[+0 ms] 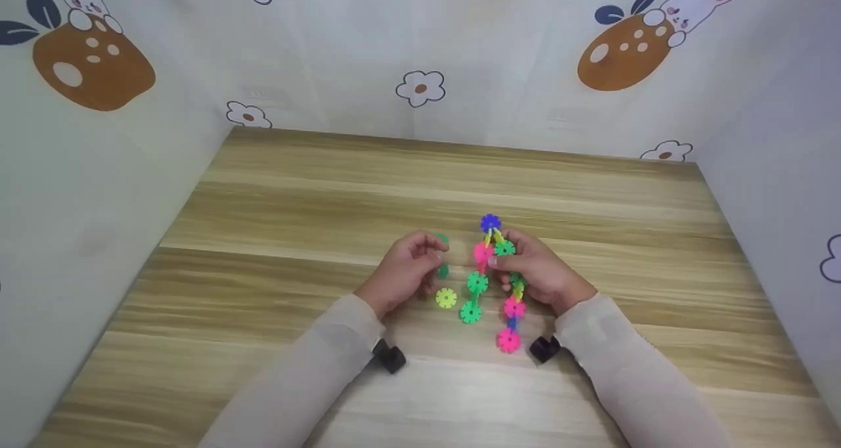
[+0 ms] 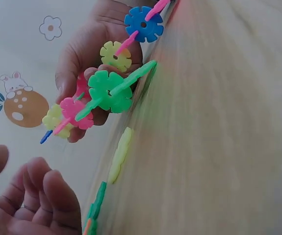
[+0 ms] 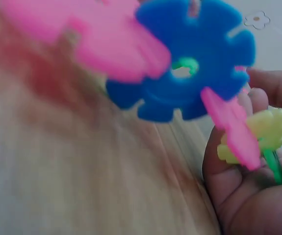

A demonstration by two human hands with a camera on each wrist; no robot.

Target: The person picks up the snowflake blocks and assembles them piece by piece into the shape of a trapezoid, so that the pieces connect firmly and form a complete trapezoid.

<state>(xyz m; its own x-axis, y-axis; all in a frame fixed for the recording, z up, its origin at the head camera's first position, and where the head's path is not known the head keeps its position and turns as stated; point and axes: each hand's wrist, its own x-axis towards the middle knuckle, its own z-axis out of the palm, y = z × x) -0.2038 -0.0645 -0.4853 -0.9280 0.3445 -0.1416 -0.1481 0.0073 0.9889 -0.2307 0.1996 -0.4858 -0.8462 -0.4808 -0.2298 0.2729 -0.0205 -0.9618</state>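
pale printed walls (image 1: 341, 54) enclose a wood-grain table (image 1: 295, 198). over it, a two-stranded chain of notched discs (image 1: 477, 282), already linked, is gripped by the right hand (image 1: 542, 270); the left hand (image 1: 414, 262), fingers loosely bent, looks empty. beside it, green discs (image 1: 443, 270) and one yellow disc (image 1: 446, 298) remain unjoined.

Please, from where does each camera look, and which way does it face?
Head: on the head, facing forward and down at the table; both sleeves, left hand and right hand show.
Left wrist: on the left wrist, facing across to the chain of flower discs; left hand at lower left, right hand beyond.
Right wrist: on the right wrist, facing along the chain close up; right hand shows.
Shared: both wrist views show the right hand holding the chain.
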